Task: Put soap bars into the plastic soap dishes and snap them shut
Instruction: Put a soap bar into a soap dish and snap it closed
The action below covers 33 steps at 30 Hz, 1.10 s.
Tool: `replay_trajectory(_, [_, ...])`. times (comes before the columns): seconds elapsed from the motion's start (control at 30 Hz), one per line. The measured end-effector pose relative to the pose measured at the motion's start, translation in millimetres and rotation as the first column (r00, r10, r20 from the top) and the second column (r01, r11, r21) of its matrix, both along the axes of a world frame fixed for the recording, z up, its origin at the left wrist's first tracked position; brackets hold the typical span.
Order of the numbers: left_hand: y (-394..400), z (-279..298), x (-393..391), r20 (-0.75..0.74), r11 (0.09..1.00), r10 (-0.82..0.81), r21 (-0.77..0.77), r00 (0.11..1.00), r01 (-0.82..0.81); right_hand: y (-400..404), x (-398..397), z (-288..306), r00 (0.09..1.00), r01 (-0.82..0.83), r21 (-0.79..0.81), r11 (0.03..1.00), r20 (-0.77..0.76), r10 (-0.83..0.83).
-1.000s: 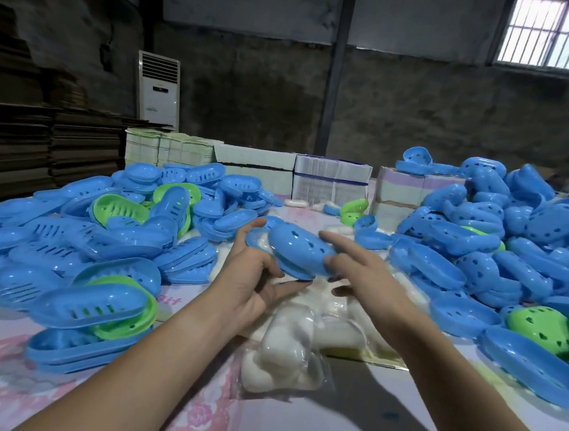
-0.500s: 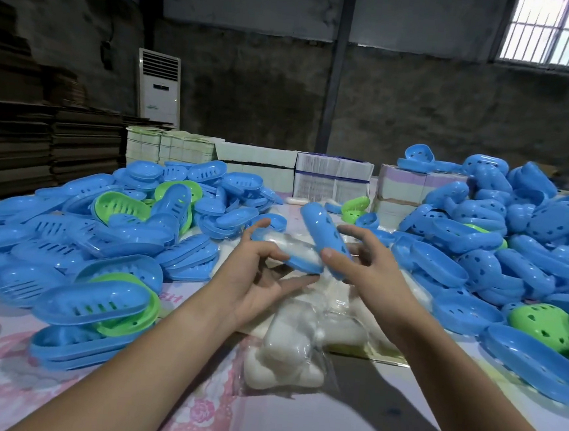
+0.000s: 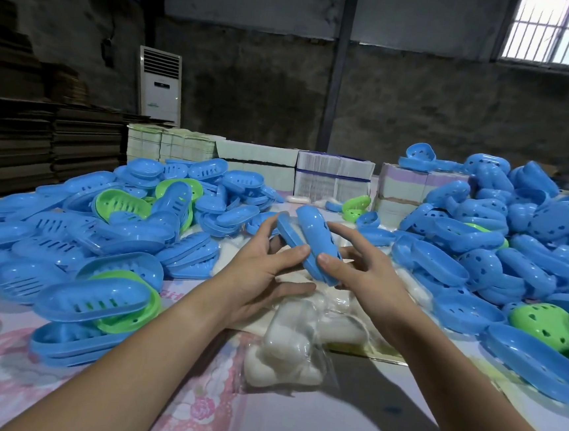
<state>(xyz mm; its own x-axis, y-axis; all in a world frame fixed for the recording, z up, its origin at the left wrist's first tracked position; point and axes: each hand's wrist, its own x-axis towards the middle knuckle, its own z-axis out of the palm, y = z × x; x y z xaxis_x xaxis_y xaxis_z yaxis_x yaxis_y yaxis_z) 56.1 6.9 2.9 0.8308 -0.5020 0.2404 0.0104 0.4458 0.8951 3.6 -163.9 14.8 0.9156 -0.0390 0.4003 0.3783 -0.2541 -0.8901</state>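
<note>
From the head view: both hands are gripping one blue soap dish [image 3: 311, 243], lifted off the table [image 3: 292, 429] and tilted up on its edge, directly above the bagged soap bars [image 3: 287, 346]. The left hand [image 3: 260, 275] is pinching the near end of the base half with thumb and fingers; the right hand [image 3: 363, 277] is pressing its thumb on the near end of the lid half, fingers curling round behind. The two halves are sitting close together, a seam showing between them; whether a bar is inside, I cannot tell. This looks like the snapping step. To do it well, the rims should be lined up all round before squeezing, with pressure walking along the seam rather than at one end only, or the far end may stay sprung. The dish is lying between the two thumbs, its far end pointing away above the fingertips, the near end dipping toward the bag.
</note>
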Motion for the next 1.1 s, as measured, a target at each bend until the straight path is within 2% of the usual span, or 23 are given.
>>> replay_trajectory(0.5, [3, -4, 4, 0.156, 0.994, -0.073, 0.092, 0.985, 0.059, -2, 0, 0, 0.998, -0.050, -0.078, 0.996, 0.043, 0.054])
replay_trajectory(0.87, [6, -4, 3, 0.219, 0.979, -0.090, 0.198, 0.972, 0.046, -10, 2, -3, 0.998, -0.055, -0.068, 0.996, -0.037, 0.053])
replay_trajectory(1.0, [1, -5, -1, 0.197, 0.976, -0.072, 0.214, 0.978, 0.029, -6, 1, -3, 0.997, -0.064, -0.086, 0.994, -0.044, 0.060])
replay_trajectory(1.1, [-7, -6, -6, 0.159, 0.987, -0.063, 0.156, 0.985, 0.038, -6, 3, -2, 0.996, -0.076, -0.073, 0.994, -0.049, 0.072])
